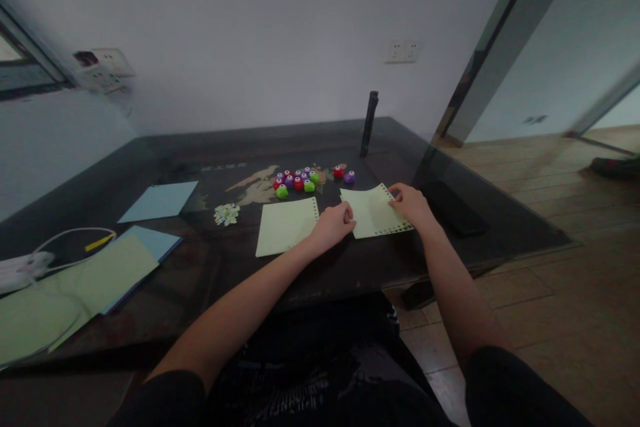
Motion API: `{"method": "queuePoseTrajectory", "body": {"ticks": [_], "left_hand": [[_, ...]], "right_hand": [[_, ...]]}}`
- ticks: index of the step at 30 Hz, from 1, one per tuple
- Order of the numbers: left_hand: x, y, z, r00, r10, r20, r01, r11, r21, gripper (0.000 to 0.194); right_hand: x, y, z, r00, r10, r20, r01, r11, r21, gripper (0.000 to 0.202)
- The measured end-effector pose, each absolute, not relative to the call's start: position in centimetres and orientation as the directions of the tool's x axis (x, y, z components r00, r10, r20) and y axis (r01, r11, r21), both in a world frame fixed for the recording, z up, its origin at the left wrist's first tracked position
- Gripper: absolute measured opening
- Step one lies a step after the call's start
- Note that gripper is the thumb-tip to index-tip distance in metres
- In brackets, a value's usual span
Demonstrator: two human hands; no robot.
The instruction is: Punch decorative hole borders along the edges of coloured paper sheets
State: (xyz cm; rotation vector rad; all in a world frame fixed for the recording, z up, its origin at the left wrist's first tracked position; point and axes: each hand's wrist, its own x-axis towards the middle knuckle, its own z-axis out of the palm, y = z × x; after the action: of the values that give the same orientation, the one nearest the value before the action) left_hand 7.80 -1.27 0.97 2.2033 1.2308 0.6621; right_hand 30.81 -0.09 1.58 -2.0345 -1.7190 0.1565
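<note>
A cream loose-leaf sheet [373, 213] with punched holes lies in front of me, its upper right corner slightly raised, with more punched paper edges showing under its lower edge. My right hand [409, 203] pinches that sheet at its right, punched edge. My left hand [334, 221] is curled closed at the sheet's left edge; whether it holds anything is hidden. Partly beneath my left wrist rests a second cream punched sheet [286, 223]. Beyond the sheets sits a cluster of small red, purple and green eye-marked toys [299, 183], with a red one [339, 172] and a purple one [349, 177] apart to the right.
A pile of small pale pieces [227, 214] lies left of the sheets. Farther left are blue paper [163, 201], green paper [117, 268] and a white power strip with its cable [23, 270]. A black upright post [369, 123] stands behind; a flat black object [453, 208] lies right.
</note>
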Motion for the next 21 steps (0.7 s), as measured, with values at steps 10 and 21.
{"method": "queuePoseTrajectory", "body": {"ticks": [10, 21], "left_hand": [[8.11, -1.77, 1.3, 0.507, 0.848, 0.154, 0.629, -0.487, 0.606, 0.008], [8.09, -1.55, 1.17, 0.549, 0.822, 0.154, 0.621, -0.524, 0.583, 0.009]], "right_hand": [[30.98, -0.18, 1.67, 0.207, 0.959, 0.193, 0.895, -0.107, -0.432, 0.024], [30.77, -0.28, 1.98, 0.175, 0.972, 0.156, 0.908, -0.099, -0.407, 0.021]]}}
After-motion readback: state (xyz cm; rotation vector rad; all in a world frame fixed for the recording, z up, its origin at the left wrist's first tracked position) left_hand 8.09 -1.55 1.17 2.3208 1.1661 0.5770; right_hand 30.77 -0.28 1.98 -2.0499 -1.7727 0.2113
